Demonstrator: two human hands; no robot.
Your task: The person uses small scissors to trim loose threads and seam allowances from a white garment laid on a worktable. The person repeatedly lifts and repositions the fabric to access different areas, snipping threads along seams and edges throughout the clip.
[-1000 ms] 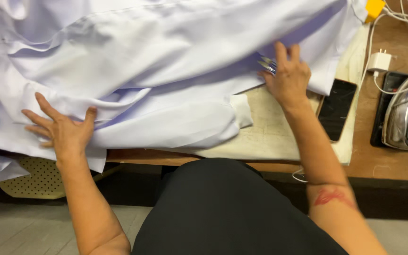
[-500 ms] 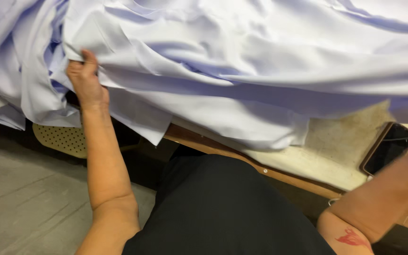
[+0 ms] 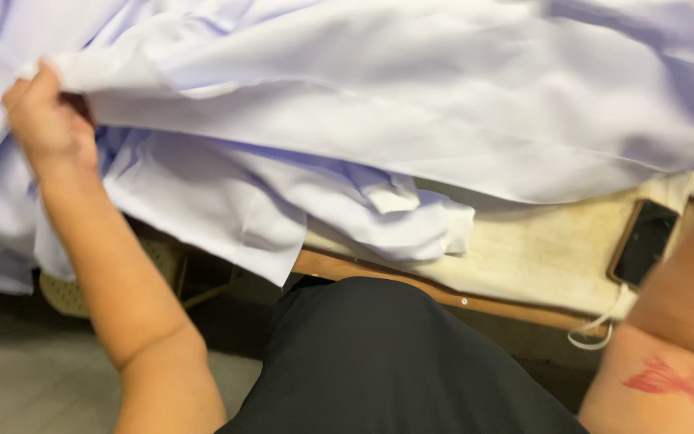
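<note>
A large pale lavender-white garment (image 3: 411,104) fills the upper part of the head view and hangs over the table's front edge. My left hand (image 3: 46,120) is at the upper left, fingers closed on a fold of the garment's edge and lifting it. A cuffed sleeve (image 3: 395,217) lies bunched under the raised cloth. Only my right forearm (image 3: 684,321) shows at the right edge; the right hand itself is out of the frame.
A cream padded cover (image 3: 524,257) lies on the wooden table (image 3: 379,277). A dark phone (image 3: 644,241) rests on the pad at the right, with a white cord (image 3: 592,333) dangling below. A woven stool (image 3: 66,297) stands on the grey floor at the left.
My left hand went from lying flat on the cloth to gripping its edge and lifting it. The view swung left and closer, and my right hand left the frame.
</note>
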